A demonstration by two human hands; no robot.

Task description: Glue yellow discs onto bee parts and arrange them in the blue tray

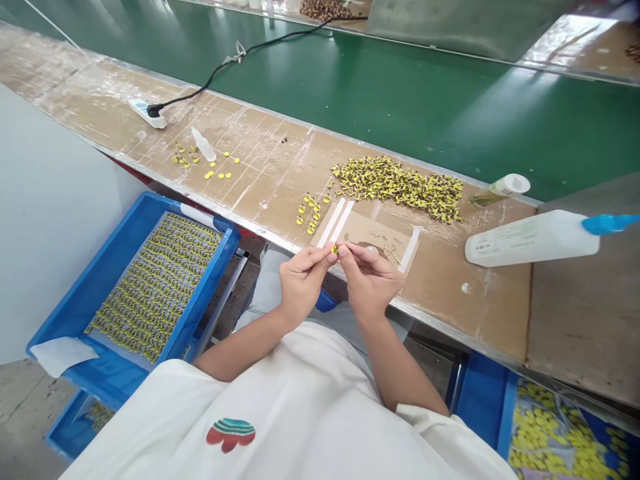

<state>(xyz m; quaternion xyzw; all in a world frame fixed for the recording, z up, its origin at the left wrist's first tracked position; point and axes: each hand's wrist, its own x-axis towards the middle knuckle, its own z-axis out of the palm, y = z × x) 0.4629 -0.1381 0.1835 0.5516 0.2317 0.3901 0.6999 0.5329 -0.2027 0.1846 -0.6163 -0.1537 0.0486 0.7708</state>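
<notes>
Fingertips of my left hand and my right hand meet in a pinch in front of my chest. Between them is a small yellow piece with a dark part, partly hidden by the fingers. Both hands are over the near edge of a taped cardboard sheet with a brown stain. A little group of yellow-and-dark pieces stands left of the sheet. Behind it lies a large pile of small yellow and dark parts.
A blue tray with rows of finished-looking pieces is at left; a blue bin with yellow discs is at lower right. A small dropper bottle, a large white bottle, a tube and a power strip lie on the bench.
</notes>
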